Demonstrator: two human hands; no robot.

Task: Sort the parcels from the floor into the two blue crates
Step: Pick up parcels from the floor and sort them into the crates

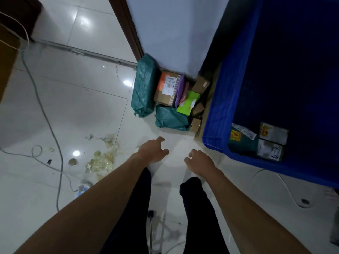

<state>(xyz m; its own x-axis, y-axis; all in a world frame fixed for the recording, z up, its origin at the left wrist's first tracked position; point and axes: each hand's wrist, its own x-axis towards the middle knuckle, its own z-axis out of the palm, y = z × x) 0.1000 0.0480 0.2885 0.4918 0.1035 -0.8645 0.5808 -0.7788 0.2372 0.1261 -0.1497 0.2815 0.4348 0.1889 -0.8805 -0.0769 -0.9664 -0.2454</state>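
Note:
A pile of parcels lies on the floor against the wall corner: a long green bag (pixel 144 87), a smaller green bag (pixel 171 118), a cardboard box with a white label (pixel 167 88), a lime-green packet (pixel 188 103), purple pouches (pixel 180 90) and small brown boxes (pixel 200 85). A blue crate (pixel 229 99) stands to the right of the pile, with several parcels (pixel 271 140) inside. My left hand (pixel 154 150) and my right hand (pixel 200 162) reach forward just short of the pile, fingers loosely curled, holding nothing.
Grey cables (pixel 45 118) run across the white tiled floor on the left. Yellowish debris (pixel 102 158) is scattered left of my left arm. A dark door frame (pixel 128 28) rises beside the wall. My dark trouser legs (pixel 194 208) are below the hands.

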